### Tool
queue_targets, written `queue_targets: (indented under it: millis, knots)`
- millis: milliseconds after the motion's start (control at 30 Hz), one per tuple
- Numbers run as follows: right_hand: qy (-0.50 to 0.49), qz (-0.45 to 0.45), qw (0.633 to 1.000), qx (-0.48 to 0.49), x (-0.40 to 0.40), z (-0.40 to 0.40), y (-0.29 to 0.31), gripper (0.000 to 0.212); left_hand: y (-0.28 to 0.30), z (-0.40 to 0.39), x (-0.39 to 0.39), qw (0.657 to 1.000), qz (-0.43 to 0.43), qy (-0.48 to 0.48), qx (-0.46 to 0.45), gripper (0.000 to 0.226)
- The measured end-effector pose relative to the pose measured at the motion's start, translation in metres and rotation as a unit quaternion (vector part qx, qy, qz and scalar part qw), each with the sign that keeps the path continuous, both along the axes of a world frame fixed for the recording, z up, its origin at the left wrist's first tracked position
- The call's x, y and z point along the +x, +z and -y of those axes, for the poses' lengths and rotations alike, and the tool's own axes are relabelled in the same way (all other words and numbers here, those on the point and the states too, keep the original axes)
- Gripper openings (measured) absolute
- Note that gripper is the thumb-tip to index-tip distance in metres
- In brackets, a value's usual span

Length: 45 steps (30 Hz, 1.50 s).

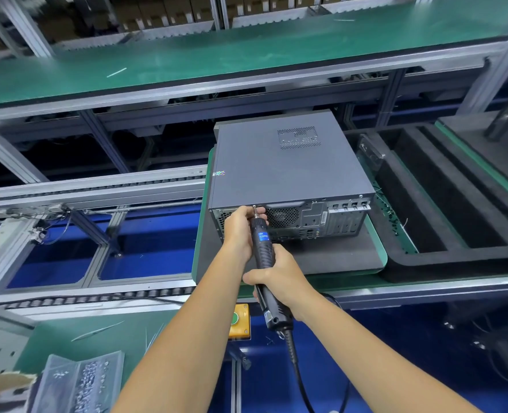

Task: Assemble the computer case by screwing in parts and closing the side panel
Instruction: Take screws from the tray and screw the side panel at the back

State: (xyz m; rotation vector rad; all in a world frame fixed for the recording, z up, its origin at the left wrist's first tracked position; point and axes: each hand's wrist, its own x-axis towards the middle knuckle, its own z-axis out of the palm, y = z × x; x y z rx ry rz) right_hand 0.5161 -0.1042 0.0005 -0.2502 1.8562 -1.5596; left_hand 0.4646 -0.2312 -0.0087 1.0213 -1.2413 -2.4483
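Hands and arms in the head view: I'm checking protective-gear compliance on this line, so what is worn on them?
Nothing shows on either. The left hand and right hand are bare, without gloves, rings or a watch. Both forearms are uncovered to the picture's lower edge: no sleeve, cuff or wrist strap is in view.

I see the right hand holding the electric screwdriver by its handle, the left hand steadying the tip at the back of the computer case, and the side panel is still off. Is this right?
Not quite. The head view shows the side panel already closed on the computer case, its vent grille facing up. The rest holds: the right hand grips the electric screwdriver by its handle, and the left hand steadies its tip at the case's back.
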Motion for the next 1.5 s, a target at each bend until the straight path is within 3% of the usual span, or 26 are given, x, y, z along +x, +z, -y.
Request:
queue_targets:
  millis: [133, 367, 667, 833, 1067, 1500]
  knots:
    - [0.001, 0.009, 1.000, -0.014, -0.003, -0.003, 0.001, 0.047, 0.001, -0.002, 0.000, 1.000, 0.017, -0.003, -0.019, 0.019]
    - [0.012, 0.031, 0.997, -0.065, -0.006, -0.014, 0.016, 0.045, 0.019, -0.012, -0.007, 0.990, 0.052, 0.006, -0.132, 0.020]
    - [-0.017, -0.019, 0.993, -0.118, -0.057, -0.046, 0.061, 0.020, 0.083, -0.039, -0.052, 0.964, -0.031, -0.011, -0.265, 0.024]
    - [-0.035, -0.052, 0.991, -0.121, -0.095, -0.078, 0.079, 0.031, 0.096, -0.070, -0.086, 0.961, -0.072, -0.041, -0.263, 0.024]
    - [-0.040, -0.079, 0.989, -0.116, -0.150, -0.105, 0.087, 0.024, 0.096, -0.099, -0.135, 0.961, -0.079, -0.058, -0.257, 0.030]
    - [-0.051, -0.085, 0.990, -0.096, -0.274, -0.059, 0.074, 0.035, 0.087, -0.049, -0.261, 0.942, -0.064, -0.112, -0.310, 0.036]
